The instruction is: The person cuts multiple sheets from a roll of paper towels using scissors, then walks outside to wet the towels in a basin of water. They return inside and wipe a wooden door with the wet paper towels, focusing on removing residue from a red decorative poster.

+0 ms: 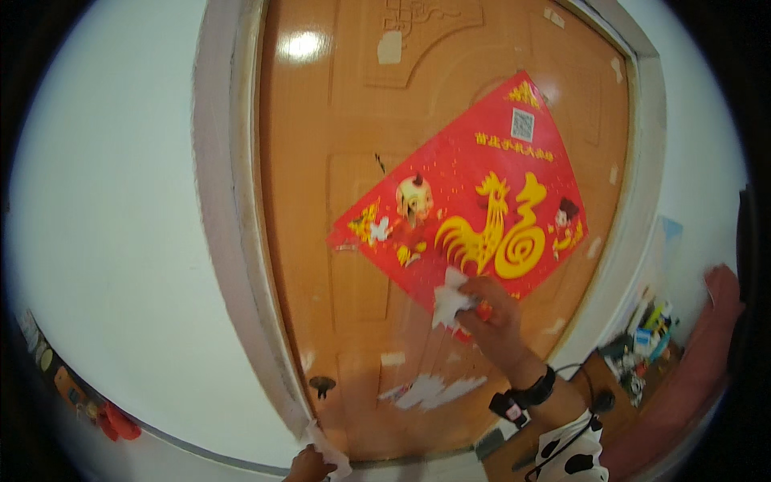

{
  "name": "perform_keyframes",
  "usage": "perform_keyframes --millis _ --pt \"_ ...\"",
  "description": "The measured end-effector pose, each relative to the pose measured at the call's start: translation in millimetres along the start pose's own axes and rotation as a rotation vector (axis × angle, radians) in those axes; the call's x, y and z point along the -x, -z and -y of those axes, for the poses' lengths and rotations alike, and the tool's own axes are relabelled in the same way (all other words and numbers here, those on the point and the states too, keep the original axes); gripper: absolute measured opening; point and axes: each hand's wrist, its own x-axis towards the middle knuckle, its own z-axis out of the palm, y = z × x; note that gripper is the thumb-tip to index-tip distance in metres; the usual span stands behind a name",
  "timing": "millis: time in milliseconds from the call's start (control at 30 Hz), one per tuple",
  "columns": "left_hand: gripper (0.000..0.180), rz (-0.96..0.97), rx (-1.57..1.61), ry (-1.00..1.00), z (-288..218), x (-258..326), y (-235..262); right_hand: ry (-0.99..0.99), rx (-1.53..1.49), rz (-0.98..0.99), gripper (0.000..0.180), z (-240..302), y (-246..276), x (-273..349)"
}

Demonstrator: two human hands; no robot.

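A red diamond-shaped poster (474, 209) with a yellow rooster and cartoon figures is stuck on an orange wooden door (321, 120). My right hand (494, 317) is at the poster's lower corner, gripping a crumpled white piece of paper or cloth (450, 296) pressed against the door. A dark wristband sits on that wrist, above a black-and-white patterned sleeve. My left hand (307, 466) is low at the picture's bottom edge, near the door's lower left, holding a small white scrap (329, 454).
A white torn paper patch (430, 391) and bits of old tape cling to the door. A dark door handle (323, 386) sits low on the left. Pale door frame (229, 241), white walls. Another person's arm (711, 337) reaches in at right, above cluttered items (642, 341).
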Motion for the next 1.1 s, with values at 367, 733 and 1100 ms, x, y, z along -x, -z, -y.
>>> perform_keyframes --millis 367,733,1100 --pt "0.040 -0.507 0.113 -0.078 -41.6 22.0 52.3 0.564 0.122 -0.464 0.027 -0.6 62.9 -267.8" --pt "0.036 -0.473 0.316 -0.137 -42.9 18.6 77.7 0.984 0.633 -0.175 0.034 3.4 -65.7 -293.7" --pt "0.036 -0.323 0.340 -0.164 -23.1 13.5 82.8 0.606 0.555 -0.372 0.033 23.4 -14.0 -344.9"
